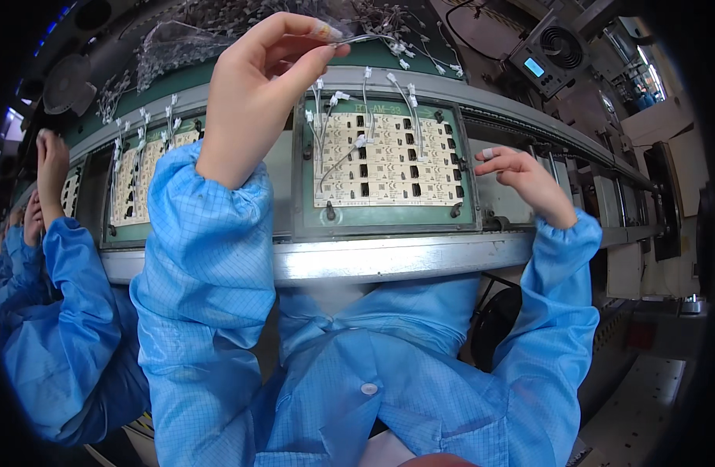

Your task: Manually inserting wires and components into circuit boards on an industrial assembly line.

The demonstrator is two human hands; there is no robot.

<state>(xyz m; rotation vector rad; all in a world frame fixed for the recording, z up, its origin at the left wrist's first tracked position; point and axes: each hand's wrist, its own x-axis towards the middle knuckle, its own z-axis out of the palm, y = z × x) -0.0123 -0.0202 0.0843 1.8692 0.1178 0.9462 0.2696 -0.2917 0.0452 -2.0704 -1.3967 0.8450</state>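
My left hand (256, 86) is raised over the far side of the board carrier, thumb and forefinger pinching a thin cable (367, 36) with white plug ends. Below it sits a green carrier frame (388, 219) holding a panel of cream-coloured circuit boards (389, 173) with black parts in columns. Several grey-white cables (416, 117) with white connectors stand up from the panel's far part, and one lies slantwise across its left half. Beside the carrier's right edge is my right hand (522, 177), its fingers stretched out and holding nothing. Light tape wraps a fingertip on each hand.
A heap of loose cables (373, 19) lies beyond the rail. Another carrier with boards (138, 183) sits to the left, near a co-worker's hand (52, 167). At the far right stands a device with a fan and lit display (546, 56). A metal rail (396, 258) runs in front.
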